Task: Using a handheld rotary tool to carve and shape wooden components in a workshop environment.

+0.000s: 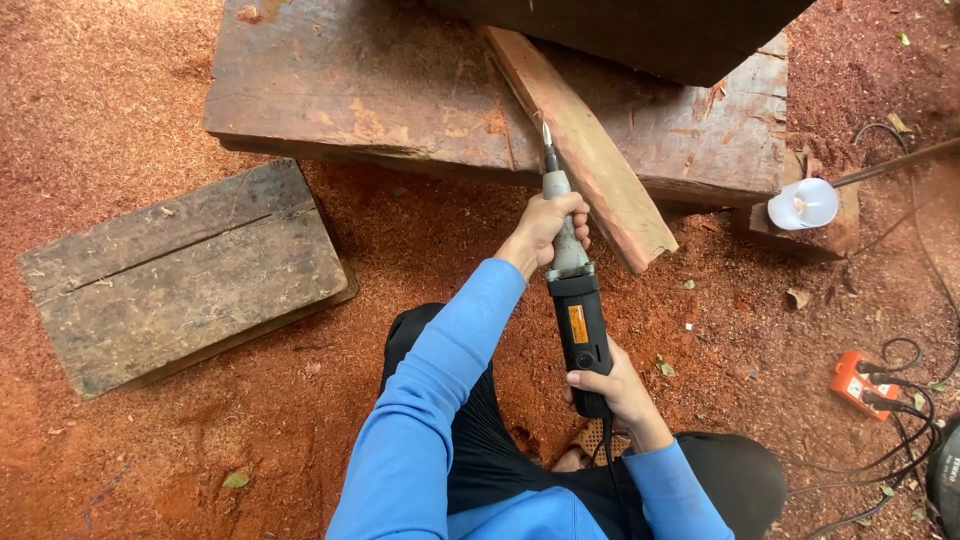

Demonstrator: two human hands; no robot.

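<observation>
Die grinder (577, 300) held in both hands, over the person's lap, pointing away from them. Black body with an orange label, grey metal neck, small pointed bit at the tip. Bit sits right at the edge of the reddish plank (585, 150); can't tell if it touches.

Left hand (548, 228) closed around the grey neck, fingers wrapped fully. Right hand (612, 385) closed around the black rear end of the body, where the cord (607, 440) exits. Both sleeves blue; dark trousers below.

Plank lies diagonally, leaning on a big weathered wood slab (400, 90). A darker block (640, 30) rests on top of the slab at the upper edge of view. Separate grey cracked wood block (180, 270) lies on the ground to the left, apart from the slab.

Ground: outdoors, covered in reddish sawdust (100, 90), a few leaves scattered.

White plastic cup (804, 203) sits on a small wood offcut to the right of the slab, tipped toward the camera; looks like a bit of pale stuff inside, can't tell what.

Orange power strip (858, 384) on the ground far right, black cables (915, 400) plugged in and looping around it.
</observation>
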